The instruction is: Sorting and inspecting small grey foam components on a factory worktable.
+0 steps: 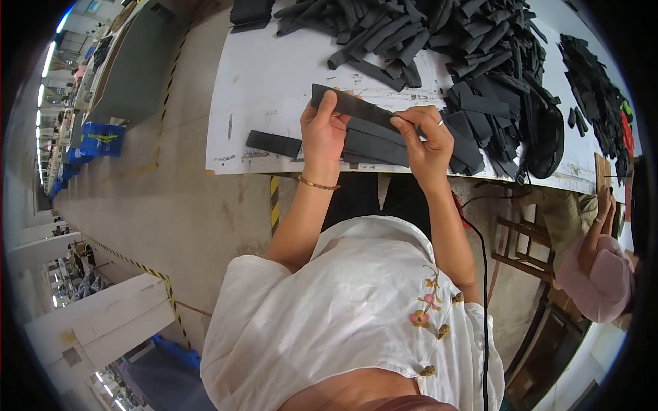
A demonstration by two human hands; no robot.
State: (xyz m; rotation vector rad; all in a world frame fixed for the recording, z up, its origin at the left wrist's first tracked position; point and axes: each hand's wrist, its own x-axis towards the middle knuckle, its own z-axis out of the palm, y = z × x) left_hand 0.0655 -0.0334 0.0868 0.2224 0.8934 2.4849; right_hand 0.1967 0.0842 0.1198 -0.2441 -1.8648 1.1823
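Observation:
A black fabric strip [360, 107] is stretched between my two hands, above the near edge of the white table. My left hand [325, 127] grips its left end, thumb on top. My right hand [426, 142] pinches the right end between thumb and fingers. Beneath the hands, several flat dark strips [373, 147] lie along the table edge, partly hidden. Left of them a single short dark strip [273, 144] lies flat on its own.
A large heap of dark strips [384, 34] covers the far side of the white table [267, 89]. To the right are stacked strips [480, 109] and a black bag [545, 133]. Another person [593, 267] sits at the right. Blue crates [101, 139] stand at the left.

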